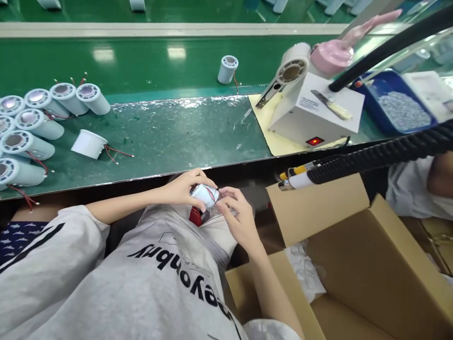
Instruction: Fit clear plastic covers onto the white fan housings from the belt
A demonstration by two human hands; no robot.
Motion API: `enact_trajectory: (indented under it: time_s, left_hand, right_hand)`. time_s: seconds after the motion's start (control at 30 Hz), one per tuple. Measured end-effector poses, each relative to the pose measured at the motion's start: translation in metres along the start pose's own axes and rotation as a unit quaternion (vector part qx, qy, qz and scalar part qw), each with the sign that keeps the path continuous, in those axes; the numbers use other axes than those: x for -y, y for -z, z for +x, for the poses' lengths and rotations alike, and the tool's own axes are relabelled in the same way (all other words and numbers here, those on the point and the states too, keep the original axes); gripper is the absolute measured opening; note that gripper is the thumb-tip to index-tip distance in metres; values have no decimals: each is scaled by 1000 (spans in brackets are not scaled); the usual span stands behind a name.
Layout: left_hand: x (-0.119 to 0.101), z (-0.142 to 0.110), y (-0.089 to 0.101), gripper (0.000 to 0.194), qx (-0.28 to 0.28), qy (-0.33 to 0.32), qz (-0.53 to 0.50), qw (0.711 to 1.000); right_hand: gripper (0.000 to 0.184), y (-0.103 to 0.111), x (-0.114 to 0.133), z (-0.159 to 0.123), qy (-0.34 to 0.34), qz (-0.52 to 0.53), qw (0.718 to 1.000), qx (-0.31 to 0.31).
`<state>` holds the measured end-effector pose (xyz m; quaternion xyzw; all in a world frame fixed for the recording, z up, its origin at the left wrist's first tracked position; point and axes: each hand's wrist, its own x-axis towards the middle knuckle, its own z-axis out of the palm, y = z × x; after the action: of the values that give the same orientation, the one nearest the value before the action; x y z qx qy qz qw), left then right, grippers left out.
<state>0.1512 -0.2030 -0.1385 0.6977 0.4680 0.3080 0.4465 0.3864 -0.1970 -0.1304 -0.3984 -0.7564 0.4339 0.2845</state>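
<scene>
Over my lap, at the bench's front edge, I hold a pale blue cylindrical housing (204, 195) with thin red and dark wires (211, 192) across it. My left hand (186, 186) is closed round its left end, thumb below and fingers above. At the other end, the fingers of my right hand (239, 215) are pinched together beside the wires; whether they grip the wires or the housing's rim is hidden. Something clear and shiny shows just under the housing, too small to name. A red round object (195, 216) lies below it on my lap.
Several similar housings (33, 125) stand at the bench's left, near a white cup-shaped part (89, 144) with wires. One housing (227, 70) stands farther back. At right are a tape roll (293, 71), a white box device (314, 111), a blue tray (385, 78), a black hose (375, 148) and an open carton (364, 264).
</scene>
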Motion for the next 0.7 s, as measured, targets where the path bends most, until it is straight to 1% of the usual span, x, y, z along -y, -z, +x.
enact_trajectory:
  time_s: [0.1, 0.17, 0.23, 0.3, 0.37, 0.43, 0.47, 0.53, 0.6, 0.7]
  left_hand:
    - [8, 1, -4, 65, 32, -25, -19, 999]
    - [6, 1, -5, 67, 61, -27, -52, 996]
    - [-1, -2, -6, 68, 78, -14, -83, 993]
    - [-8, -5, -7, 68, 65, 20, -118, 991]
    - [-15, -9, -9, 69, 44, 65, -173, 982]
    - [-19, -12, -10, 70, 37, 103, -233, 966]
    - [-21, -14, -10, 70, 39, 112, -251, 961]
    - [-23, -16, -10, 70, 43, 108, -254, 960]
    - [-25, -17, -8, 70, 48, 81, -232, 968]
    - [-26, -18, -5, 73, 61, 35, -213, 975]
  right_hand:
    - [30, 3, 1, 1, -58, 63, 996, -37]
    - [33, 4, -1, 1, -92, 122, 987, -57]
    - [35, 6, -3, 1, -108, 190, 973, -71]
    - [30, 9, -4, -1, -95, 233, 966, -58]
    - [22, 12, -4, -4, -47, 205, 977, -25]
    - [32, 14, -2, -8, 17, 124, 992, -5]
    - [36, 14, 0, -10, 43, 85, 995, -4]
    - [35, 15, 1, -14, 73, 49, 996, -11]
    - [35, 15, 1, -18, 69, 61, 996, -5]
    - [37, 14, 0, -22, 32, 98, 995, 1]
